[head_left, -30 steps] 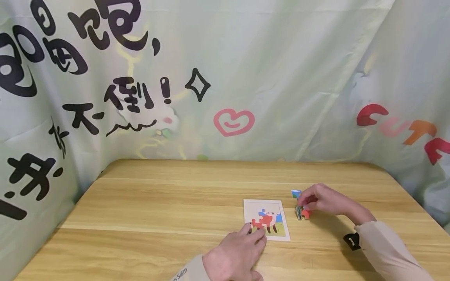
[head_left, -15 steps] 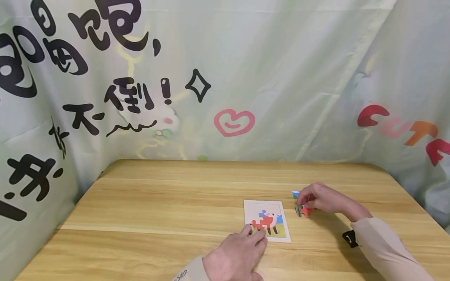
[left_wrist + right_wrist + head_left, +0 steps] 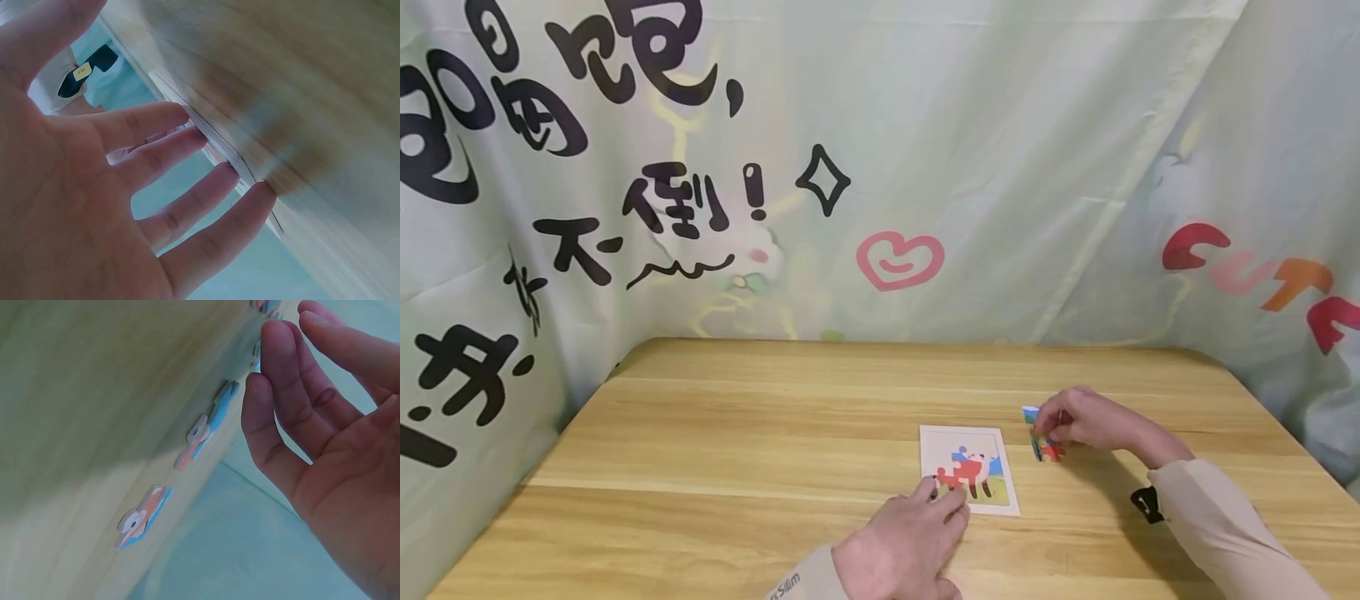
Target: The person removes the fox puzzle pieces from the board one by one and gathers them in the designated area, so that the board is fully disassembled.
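A white-bordered puzzle board point(image 3: 934, 439), partly filled with a red-and-white animal picture, lies flat on the table. My left hand point(image 3: 904, 537) rests on its lower left corner; fingers spread, the tips touch the board's edge point(image 3: 215, 134) in the left wrist view. To the board's right, my right hand point(image 3: 1093, 423) bends its fingers over a small group of jigsaw pieces and pinches a red jigsaw piece point(image 3: 1052, 452); the fingers partly hide it. Just behind it lies a blue-and-green piece point(image 3: 1029, 413). In the right wrist view, two pink-and-blue pieces point(image 3: 145, 517) lie on the tabletop.
The wooden table point(image 3: 715, 433) extends widely to the left and behind the board. A printed curtain point(image 3: 985, 167) hangs around its back and sides. A black device point(image 3: 1147, 505) is worn at the right sleeve.
The right hand and the red piece under its fingers have shifted slightly away from me, and the piece has turned a little. The left hand and the board stay in place.
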A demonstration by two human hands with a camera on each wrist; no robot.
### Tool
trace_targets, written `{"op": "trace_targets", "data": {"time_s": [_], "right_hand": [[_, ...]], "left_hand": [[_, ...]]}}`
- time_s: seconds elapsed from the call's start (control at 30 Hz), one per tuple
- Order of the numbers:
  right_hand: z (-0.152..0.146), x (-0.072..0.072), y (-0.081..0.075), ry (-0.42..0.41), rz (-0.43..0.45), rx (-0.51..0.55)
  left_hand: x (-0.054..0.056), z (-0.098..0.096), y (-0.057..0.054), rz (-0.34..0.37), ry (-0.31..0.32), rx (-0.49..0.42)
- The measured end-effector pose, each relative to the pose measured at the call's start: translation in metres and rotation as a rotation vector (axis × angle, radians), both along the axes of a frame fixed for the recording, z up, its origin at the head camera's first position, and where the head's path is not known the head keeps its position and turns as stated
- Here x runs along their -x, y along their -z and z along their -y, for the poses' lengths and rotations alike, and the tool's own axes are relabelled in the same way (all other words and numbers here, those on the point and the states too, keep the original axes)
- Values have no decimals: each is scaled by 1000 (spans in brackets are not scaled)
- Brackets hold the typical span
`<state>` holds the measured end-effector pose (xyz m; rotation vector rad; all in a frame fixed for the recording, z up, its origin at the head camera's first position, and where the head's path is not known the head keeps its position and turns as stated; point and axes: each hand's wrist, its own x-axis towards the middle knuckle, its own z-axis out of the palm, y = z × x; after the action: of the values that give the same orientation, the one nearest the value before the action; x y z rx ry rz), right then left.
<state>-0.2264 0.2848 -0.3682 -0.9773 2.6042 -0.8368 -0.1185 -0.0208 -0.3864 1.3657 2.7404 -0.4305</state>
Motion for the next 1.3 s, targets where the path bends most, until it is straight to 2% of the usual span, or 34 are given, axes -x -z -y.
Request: {"op": "trace_targets", "data": {"time_s": [0.23,0.43,0.87,1.07,1.3], "right_hand": [[4,3,-3,-21,-36,2],[21,3,-12,-58,-65,5],[60,6,-13,-107,-29,18],[72,8,-11,-125,-22,13],[82,9,-6,-135,4,26]], "left_hand": [[0,0,-1,11,-11,-2],[0,0,-2,8,-14,-16],[1,-1,-1,9,-8,20],[2,-2,-2,-1,-2,8],[1,-1,-2,22,-11,7]]}}
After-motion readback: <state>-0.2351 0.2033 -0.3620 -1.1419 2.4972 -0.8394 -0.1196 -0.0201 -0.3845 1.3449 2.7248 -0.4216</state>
